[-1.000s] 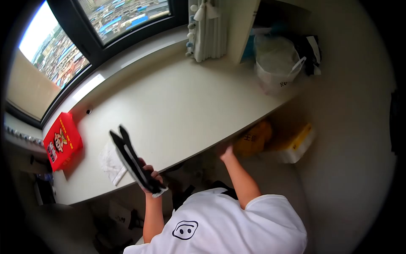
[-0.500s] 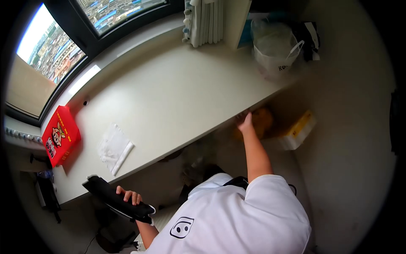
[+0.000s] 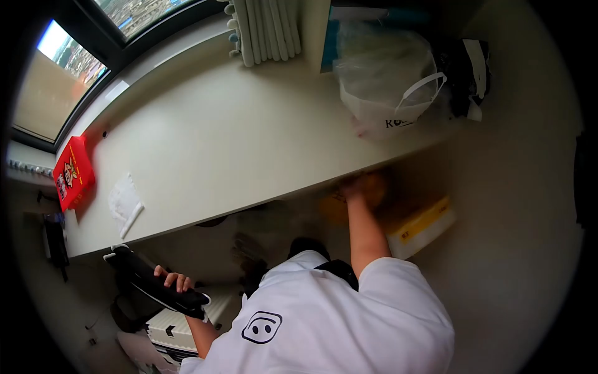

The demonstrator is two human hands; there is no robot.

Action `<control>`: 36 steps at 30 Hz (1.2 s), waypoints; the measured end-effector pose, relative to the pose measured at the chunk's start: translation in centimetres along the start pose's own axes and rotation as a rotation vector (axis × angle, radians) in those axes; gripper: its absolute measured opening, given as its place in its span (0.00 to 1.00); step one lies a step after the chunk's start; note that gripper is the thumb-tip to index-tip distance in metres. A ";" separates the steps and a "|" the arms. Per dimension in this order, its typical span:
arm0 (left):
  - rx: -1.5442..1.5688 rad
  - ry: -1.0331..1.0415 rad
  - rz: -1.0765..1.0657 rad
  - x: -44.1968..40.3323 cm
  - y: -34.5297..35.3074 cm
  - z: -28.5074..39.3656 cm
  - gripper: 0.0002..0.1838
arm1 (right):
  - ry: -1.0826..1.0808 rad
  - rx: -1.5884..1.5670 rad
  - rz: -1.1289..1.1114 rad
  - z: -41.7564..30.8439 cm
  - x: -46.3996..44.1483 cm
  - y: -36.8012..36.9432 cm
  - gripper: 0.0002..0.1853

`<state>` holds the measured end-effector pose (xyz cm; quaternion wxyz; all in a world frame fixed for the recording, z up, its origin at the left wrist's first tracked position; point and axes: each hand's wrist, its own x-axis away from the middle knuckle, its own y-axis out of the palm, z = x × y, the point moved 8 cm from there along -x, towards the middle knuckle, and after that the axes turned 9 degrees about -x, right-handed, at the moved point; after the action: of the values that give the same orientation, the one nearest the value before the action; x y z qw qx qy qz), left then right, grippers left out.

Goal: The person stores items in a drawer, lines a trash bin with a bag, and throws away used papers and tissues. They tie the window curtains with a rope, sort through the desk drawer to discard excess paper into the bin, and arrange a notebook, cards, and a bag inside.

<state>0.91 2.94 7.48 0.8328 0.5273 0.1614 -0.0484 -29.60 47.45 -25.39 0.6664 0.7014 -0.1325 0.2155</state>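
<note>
At the lower left, my left hand (image 3: 174, 279) is wrapped round a long black padded item with white edging (image 3: 138, 269); its exact kind does not show. It hangs just in front of the desk's near edge. My right arm stretches forward, and my right hand (image 3: 355, 186) is below the desk's front edge, by a yellow-orange bag (image 3: 374, 192). Shadow and blur hide its fingers, so I cannot tell whether they grip the bag. Beside the bag lies a white and yellow pack (image 3: 421, 225).
The white desk (image 3: 224, 137) bears a red box (image 3: 73, 173), a flat white packet (image 3: 126, 204), a white plastic bag (image 3: 386, 93) and a black-and-white bag (image 3: 470, 78). Gathered curtains (image 3: 266, 31) hang by the window. A white ribbed case (image 3: 180, 324) stands lower left.
The view has shifted right and closer to the plastic bag. My right hand has gone a little deeper under the desk edge. My left hand still holds the black item.
</note>
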 end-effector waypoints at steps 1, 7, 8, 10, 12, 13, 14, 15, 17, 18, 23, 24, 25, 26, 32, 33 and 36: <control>-0.004 0.022 -0.006 0.1 0.6 -1.3 0.15 | 0.102 -0.126 -0.200 0.1 0.8 1.8 0.24; -0.108 -0.059 0.065 -0.2 3.8 -6.2 0.13 | 0.077 -0.122 0.099 -1.0 1.5 0.8 0.26; -0.119 -0.061 0.057 -0.1 3.9 -6.4 0.13 | 0.083 -0.068 0.064 -1.2 2.1 0.7 0.26; -0.102 -0.066 0.066 -0.1 4.4 -6.4 0.13 | 0.176 -0.065 -0.087 -1.4 4.7 0.5 0.24; -0.038 -0.068 0.066 -0.1 4.6 -6.8 0.14 | 0.092 -0.026 0.019 -2.7 7.4 -1.1 0.23; 0.009 -0.070 0.061 -0.3 4.8 -7.3 0.14 | 0.080 0.012 0.046 -3.3 9.2 -1.0 0.23; 0.059 -0.054 0.104 -0.1 3.9 -7.4 0.14 | 0.059 0.003 0.043 -4.0 10.4 -0.4 0.23; 0.096 -0.108 0.126 -0.1 3.5 -7.7 0.21 | 0.087 0.003 -0.008 -4.1 11.9 0.3 0.22; -0.107 -0.089 0.185 0.0 2.4 -7.6 0.30 | 0.095 -0.004 -0.055 -4.6 14.0 -0.1 0.21; -0.180 -0.086 0.184 -1.4 3.6 -8.1 0.26 | 0.098 0.021 -0.050 -4.8 14.7 -0.5 0.21; -0.063 -0.167 0.127 -2.2 1.8 -8.7 0.29 | 0.049 0.101 0.077 -5.8 18.2 -2.8 0.21; -0.064 -0.172 0.152 -2.1 2.0 -8.9 0.30 | 0.061 0.103 0.121 -6.1 19.1 -2.8 0.21; -0.115 -0.161 0.158 -2.1 2.1 -9.0 0.29 | 0.073 0.106 0.166 -6.2 19.6 -3.0 0.21; -0.112 -0.166 0.168 -2.0 2.2 -9.2 0.29 | 0.071 0.106 0.168 -6.3 19.6 -3.5 0.21; -0.118 -0.180 0.173 -1.7 1.6 -10.2 0.30 | 0.063 0.125 0.093 -6.2 19.3 -5.5 0.21; -0.147 -0.194 0.182 -1.5 1.2 -10.4 0.29 | 0.057 0.132 0.113 -6.3 19.4 -5.8 0.20; -0.278 -0.226 0.364 -1.8 -0.3 -10.6 0.28 | 0.038 0.154 0.145 -6.4 19.5 -5.9 0.20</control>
<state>-3.16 12.17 3.65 0.9051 0.4192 -0.0251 0.0665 -10.64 56.17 -21.08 0.5957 0.7348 -0.1532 0.2860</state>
